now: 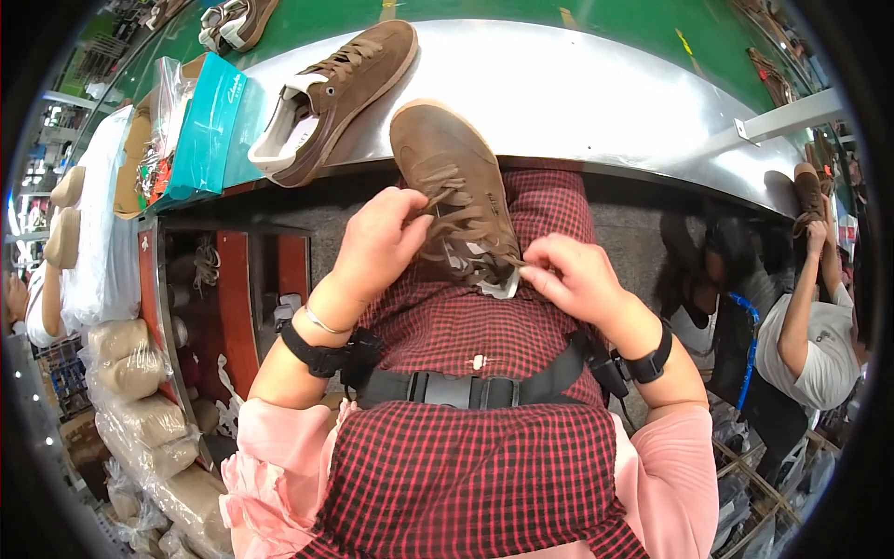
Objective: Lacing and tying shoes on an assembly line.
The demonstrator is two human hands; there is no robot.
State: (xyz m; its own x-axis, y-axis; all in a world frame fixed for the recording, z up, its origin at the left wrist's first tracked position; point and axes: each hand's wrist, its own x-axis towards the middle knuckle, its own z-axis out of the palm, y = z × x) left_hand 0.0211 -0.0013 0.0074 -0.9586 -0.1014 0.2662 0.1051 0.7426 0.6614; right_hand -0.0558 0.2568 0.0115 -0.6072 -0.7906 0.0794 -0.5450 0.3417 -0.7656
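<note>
A brown lace-up shoe [445,138] lies on my lap against the bench edge, toe pointing away from me. Its brown shoelace [449,222] runs loosely through the eyelets. At the shoe's left side, my left hand [380,233] pinches a loop of the lace between thumb and fingers. My right hand [573,272] is closed on a lace end by the collar, at the right. Part of the shoe's opening is covered by the lace and tongue. A matching brown shoe [358,79], laced and with a pale lining, rests on the metal bench to the left.
The shiny metal bench [559,93] curves ahead, with a green surface [633,37] beyond. A teal box [212,121] stands at its left end. Wrapped bundles [154,419] are stacked at my left. On the right, another person's hands [818,233] hold a brown shoe.
</note>
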